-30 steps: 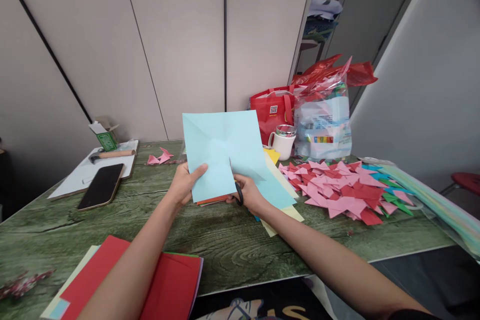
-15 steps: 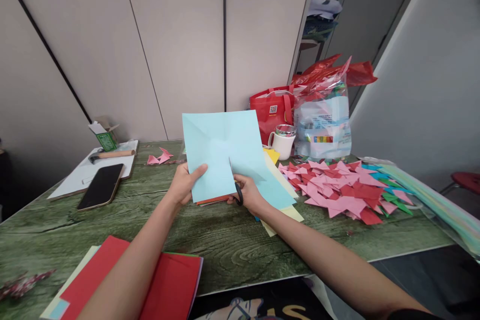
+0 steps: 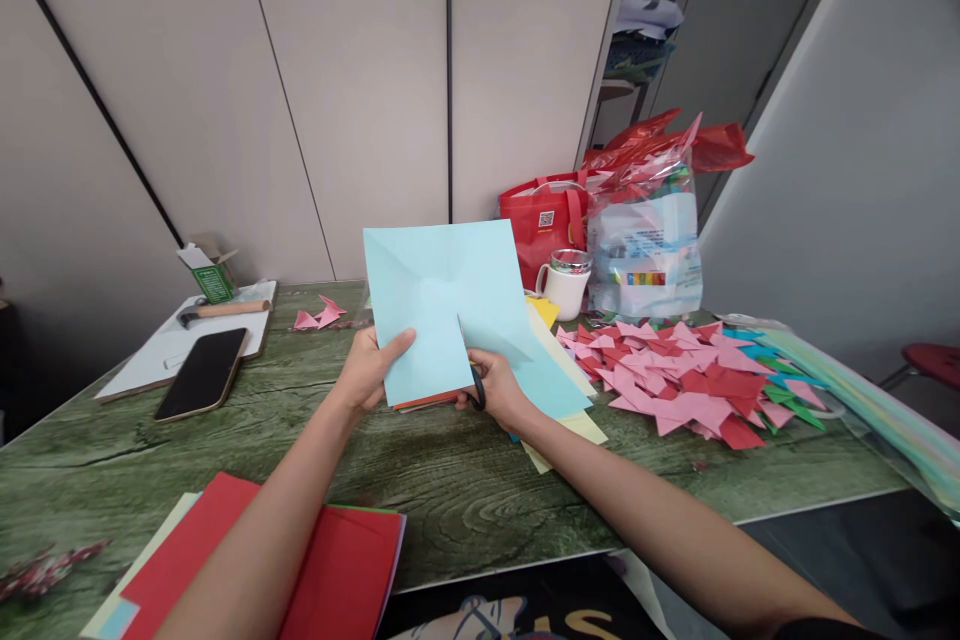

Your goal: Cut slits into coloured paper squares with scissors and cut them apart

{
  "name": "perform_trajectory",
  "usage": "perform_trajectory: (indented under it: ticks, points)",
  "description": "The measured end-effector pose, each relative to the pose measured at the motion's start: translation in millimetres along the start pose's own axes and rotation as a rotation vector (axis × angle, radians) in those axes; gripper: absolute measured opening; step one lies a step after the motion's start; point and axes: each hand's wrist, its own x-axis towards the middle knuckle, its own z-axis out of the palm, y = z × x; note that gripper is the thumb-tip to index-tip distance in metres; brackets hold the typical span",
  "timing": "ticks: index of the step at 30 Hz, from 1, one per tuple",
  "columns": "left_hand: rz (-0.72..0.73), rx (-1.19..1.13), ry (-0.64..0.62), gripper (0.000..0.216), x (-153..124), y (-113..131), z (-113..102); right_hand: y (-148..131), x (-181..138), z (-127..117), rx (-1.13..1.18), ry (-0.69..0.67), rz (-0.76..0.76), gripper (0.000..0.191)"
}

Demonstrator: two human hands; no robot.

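A stack of paper sheets [image 3: 439, 290], light blue on top with an orange edge showing below, is held up above the table. My left hand [image 3: 371, 363] is closed on its left side, thumb on the blue face. In my right hand [image 3: 493, 385] are scissors [image 3: 478, 388] with a black handle loop. Their blades sit in a slit that runs up from the lower edge, mostly hidden by paper. Right of the slit the paper bends away. More pale yellow sheets [image 3: 577, 430] spread out beneath, beside my right wrist.
Cut pink and red paper pieces [image 3: 682, 375] are heaped at right, near a white mug [image 3: 566, 282], a red bag [image 3: 536, 225] and a filled plastic bag [image 3: 645, 245]. A phone [image 3: 201, 375] and a hammer [image 3: 225, 310] lie at left. Red paper [image 3: 349, 560] lies under my left forearm.
Almost nothing differs. Both hands, the scissors and the paper stack keep nearly the same position.
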Motion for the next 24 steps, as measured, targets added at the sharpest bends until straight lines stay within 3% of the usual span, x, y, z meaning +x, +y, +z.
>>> perform_trajectory:
  ticks: [7, 13, 24]
  points:
    - [-0.049, 0.014, -0.082, 0.033, -2.9, 0.8, 1.4, 0.9, 5.6, -1.6, -0.005, -0.010, -0.186, 0.027]
    - [-0.053, 0.042, -0.078, 0.039, -4.3, 4.4, 3.2, -0.2, 5.0, -1.8, -0.020, -0.006, -0.179, 0.033]
    - [-0.052, 0.016, -0.077, 0.036, -3.5, 3.2, 2.5, 0.6, 4.8, -2.9, -0.011, 0.008, -0.165, 0.025]
